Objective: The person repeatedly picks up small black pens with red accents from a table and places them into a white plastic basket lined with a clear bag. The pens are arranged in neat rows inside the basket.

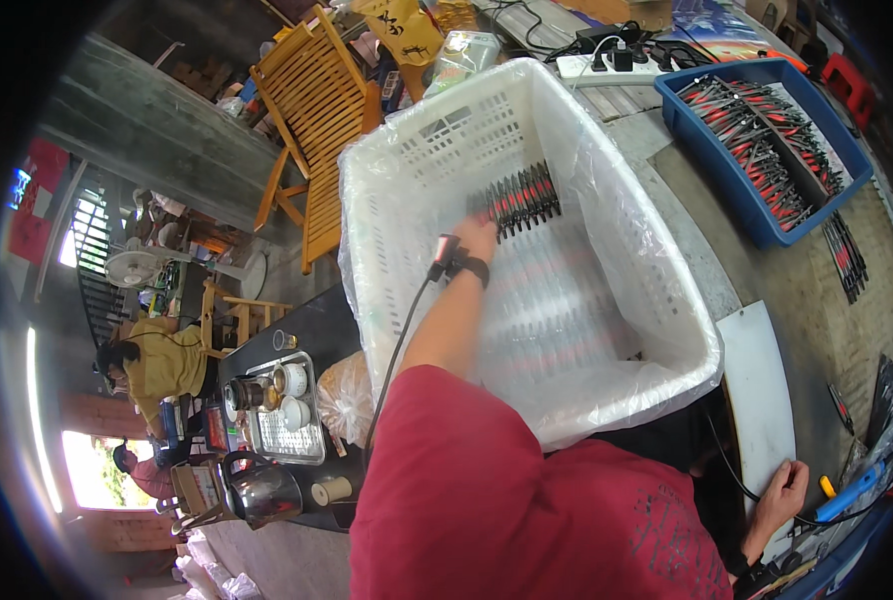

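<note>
My left hand (477, 236) reaches into a white plastic crate (445, 130) lined with clear film. Blurred, its fingers close around slim black-and-red pen-like pieces at the left end of a row. The remaining pen-like pieces (529, 203) stand side by side there, on a clear sheet over a lower layer (557, 310) that shows faintly through it. A black strap with a small cabled device (445, 256) is on my left wrist. My right hand (779, 500) rests by the lower end of a white board (759, 385), fingers loosely bent apart and nothing seen in them.
A blue bin (775, 228) of similar pieces stands on the right of the worktable, with a small bundle (845, 258) beside it. A power strip (617, 68) lies behind the crate. To the left are a tea tray (312, 440), a kettle (267, 495), a folding wooden chair (312, 130) and two people.
</note>
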Available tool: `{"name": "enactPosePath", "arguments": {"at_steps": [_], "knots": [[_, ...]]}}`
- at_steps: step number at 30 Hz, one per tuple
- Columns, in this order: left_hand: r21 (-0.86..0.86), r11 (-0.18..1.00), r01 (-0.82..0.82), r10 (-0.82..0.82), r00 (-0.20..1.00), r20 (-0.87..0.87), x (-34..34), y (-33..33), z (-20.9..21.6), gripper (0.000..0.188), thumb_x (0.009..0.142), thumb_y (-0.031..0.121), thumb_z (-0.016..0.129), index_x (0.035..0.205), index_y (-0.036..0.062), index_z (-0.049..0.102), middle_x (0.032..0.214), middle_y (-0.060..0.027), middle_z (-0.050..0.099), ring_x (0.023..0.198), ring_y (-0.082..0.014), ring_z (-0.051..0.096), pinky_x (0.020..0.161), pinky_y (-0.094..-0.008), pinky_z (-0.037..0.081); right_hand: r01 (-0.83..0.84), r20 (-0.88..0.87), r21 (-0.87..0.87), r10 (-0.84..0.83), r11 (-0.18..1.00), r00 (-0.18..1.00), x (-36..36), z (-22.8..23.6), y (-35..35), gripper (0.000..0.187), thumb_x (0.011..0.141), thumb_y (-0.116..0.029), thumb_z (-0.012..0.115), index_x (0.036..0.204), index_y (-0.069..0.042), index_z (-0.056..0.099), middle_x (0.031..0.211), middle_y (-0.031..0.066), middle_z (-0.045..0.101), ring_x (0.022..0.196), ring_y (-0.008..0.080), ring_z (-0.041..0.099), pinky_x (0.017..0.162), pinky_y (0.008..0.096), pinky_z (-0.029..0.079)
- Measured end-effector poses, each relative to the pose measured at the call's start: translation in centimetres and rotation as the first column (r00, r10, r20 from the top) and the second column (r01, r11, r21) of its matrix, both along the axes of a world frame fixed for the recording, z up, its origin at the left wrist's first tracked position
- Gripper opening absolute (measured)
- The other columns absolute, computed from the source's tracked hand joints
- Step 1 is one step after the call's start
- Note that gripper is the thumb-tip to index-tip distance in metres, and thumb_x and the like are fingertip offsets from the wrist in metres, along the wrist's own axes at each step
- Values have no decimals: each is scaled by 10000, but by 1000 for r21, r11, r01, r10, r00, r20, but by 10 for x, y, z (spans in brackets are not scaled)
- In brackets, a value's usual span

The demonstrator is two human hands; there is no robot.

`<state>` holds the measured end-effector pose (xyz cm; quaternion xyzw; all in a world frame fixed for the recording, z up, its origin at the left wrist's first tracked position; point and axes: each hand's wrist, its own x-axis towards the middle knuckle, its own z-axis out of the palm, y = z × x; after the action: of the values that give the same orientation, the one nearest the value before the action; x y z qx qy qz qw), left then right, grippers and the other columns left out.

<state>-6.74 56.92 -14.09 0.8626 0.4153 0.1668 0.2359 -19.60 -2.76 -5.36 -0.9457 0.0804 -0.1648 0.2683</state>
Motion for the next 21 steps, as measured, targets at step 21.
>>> {"name": "enactPosePath", "arguments": {"at_steps": [21], "knots": [[-55,990,-131,119,976,-182,-8,56,-17,305,677,287,707,697,-13,655,768,-232,634,768,-363,630,696,-416,489,9,1,20,-9,1000,1000,1,-5,-3,173,883,-110,535,813,37,476,718,91,457,645,187,411,596,296,384]]}}
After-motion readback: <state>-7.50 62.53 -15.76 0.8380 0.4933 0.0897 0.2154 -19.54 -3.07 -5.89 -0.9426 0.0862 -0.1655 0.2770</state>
